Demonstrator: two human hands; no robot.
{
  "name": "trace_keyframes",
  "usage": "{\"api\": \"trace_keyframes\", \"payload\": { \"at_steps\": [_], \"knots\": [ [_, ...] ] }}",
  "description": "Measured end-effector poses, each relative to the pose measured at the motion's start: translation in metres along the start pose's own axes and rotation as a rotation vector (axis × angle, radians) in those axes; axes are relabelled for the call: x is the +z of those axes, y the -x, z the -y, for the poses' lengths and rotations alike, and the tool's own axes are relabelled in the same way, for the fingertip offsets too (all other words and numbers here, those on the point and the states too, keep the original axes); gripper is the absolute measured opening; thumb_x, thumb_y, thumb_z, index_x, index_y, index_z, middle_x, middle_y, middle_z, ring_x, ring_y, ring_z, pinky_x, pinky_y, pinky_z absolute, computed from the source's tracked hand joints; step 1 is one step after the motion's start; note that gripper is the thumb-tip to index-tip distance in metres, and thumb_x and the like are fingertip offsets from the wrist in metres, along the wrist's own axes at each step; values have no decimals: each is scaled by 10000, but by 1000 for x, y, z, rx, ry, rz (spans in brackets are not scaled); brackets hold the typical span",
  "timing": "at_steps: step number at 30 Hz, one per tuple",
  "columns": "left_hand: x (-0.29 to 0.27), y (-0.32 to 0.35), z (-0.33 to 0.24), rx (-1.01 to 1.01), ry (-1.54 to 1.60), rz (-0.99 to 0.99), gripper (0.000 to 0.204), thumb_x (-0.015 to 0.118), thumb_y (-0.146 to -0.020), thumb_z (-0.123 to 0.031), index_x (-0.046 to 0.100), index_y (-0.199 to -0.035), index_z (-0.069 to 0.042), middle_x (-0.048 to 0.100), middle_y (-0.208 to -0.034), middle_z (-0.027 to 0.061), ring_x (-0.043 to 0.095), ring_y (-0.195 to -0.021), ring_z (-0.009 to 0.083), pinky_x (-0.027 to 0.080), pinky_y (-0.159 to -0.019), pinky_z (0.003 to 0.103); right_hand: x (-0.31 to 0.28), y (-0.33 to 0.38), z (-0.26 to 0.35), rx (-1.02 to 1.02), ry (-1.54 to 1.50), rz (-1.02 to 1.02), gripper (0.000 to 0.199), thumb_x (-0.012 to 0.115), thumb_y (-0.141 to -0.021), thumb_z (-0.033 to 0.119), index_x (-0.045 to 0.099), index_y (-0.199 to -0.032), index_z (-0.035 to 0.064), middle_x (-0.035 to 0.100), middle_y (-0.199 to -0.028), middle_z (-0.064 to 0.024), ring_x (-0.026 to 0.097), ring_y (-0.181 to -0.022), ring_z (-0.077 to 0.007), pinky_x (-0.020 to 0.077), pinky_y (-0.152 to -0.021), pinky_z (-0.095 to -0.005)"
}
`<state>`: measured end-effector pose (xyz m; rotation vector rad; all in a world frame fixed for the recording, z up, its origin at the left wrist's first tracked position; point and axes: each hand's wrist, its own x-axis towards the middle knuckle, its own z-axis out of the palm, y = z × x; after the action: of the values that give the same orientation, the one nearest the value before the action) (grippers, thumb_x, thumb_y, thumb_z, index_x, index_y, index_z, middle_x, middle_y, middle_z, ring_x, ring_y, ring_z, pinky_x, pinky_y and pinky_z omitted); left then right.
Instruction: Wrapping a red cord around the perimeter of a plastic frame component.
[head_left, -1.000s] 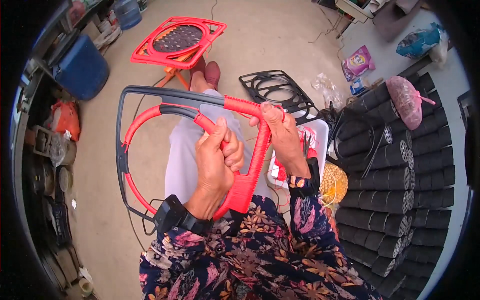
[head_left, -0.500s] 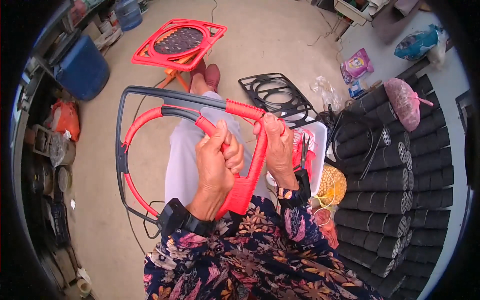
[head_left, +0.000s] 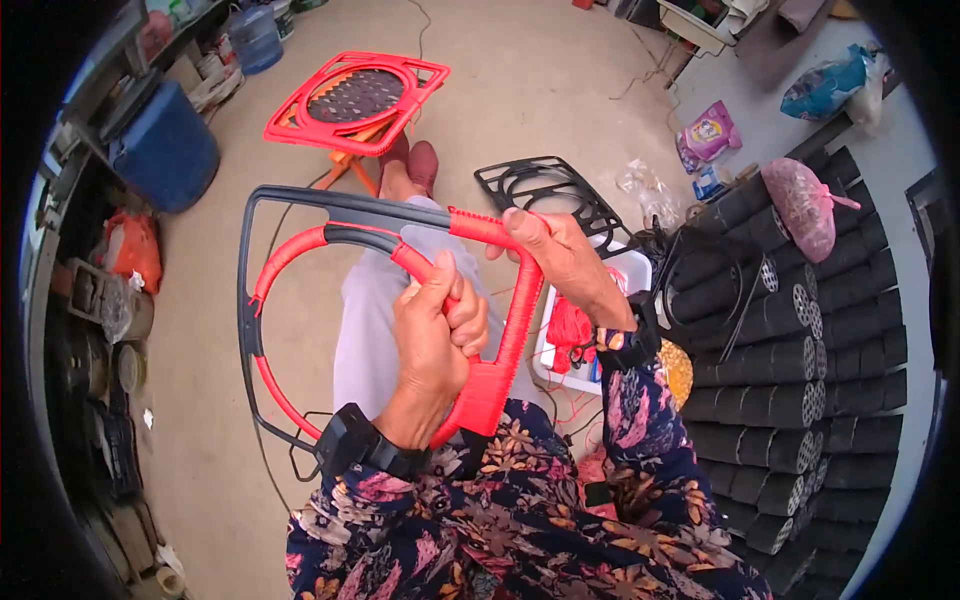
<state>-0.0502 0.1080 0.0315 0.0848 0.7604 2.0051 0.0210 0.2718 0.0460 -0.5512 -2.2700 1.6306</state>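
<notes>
Over my lap is a black frame (head_left: pixel 345 206) with a ring inside it, partly wrapped in red cord (head_left: pixel 518 322). The cord covers its right side, the right end of the top bar and much of the ring. My left hand (head_left: pixel 432 335) is closed in a fist round the wrapped right part of the ring, thumb up. At the top right corner my right hand (head_left: pixel 568 262) grips the wrapped bar, with its thumb lying on top and its other fingers mostly hidden behind. The left end of the top bar and the left side are bare black.
Beyond my right hand stands a white tub (head_left: pixel 637 268) with red cord (head_left: pixel 570 325) in it. A bare black frame (head_left: pixel 560 185) lies behind it. Ahead, a red frame (head_left: pixel 432 76) rests on an orange stool (head_left: pixel 345 170). Black perforated cylinders (head_left: pixel 755 405) are stacked at right; a blue drum (head_left: pixel 170 145) stands left.
My right wrist has swung out to the right, and its thumb has shifted left onto the top bar. My left hand keeps its hold on the ring; the frame sits slightly lower in view.
</notes>
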Motion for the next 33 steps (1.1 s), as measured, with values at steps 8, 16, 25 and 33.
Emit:
{"api": "trace_keyframes", "payload": {
  "at_steps": [8, 16, 25, 33],
  "knots": [
    [5, 3, -3, -4, 18, 2, 385, 427, -999, -361, 364, -698, -129, 263, -526, -30, 246, -406, 80, 181, -354, 233, 4, 7, 7, -101, -29, 4, 499, 513, -931, 468, 624, -745, 19, 511, -636, 21, 441, -615, -65, 349, -547, -250],
    [6, 1, 0, -5, -4, 10, 391, 425, -998, -363, 365, -693, -125, 253, -513, -29, 236, -397, 85, 179, -352, 243, 19, 23, 1, 11, -190, -217, 453, 507, -946, 410, 625, -769, 10, 546, -670, 9, 436, -606, -61, 348, -549, -233],
    [8, -2, -3, -40, -37, 74, 394, 419, -1001, -342, 351, -681, -122, 255, -511, -27, 233, -395, 80, 189, -351, 241, 4, 24, 9, -39, -140, -176, 528, 451, -964, 459, 636, -758, 10, 549, -639, 3, 465, -598, -65, 361, -544, -224],
    [-2, 2, -30, -148, -185, 198, 401, 434, -996, -332, 365, -664, -118, 278, -501, -25, 251, -389, 76, 182, -342, 233, -4, 29, 5, 24, -91, -72, 652, 293, -990, 535, 624, -770, 19, 587, -683, -26, 499, -629, -101, 403, -610, -265]
  ]
}}
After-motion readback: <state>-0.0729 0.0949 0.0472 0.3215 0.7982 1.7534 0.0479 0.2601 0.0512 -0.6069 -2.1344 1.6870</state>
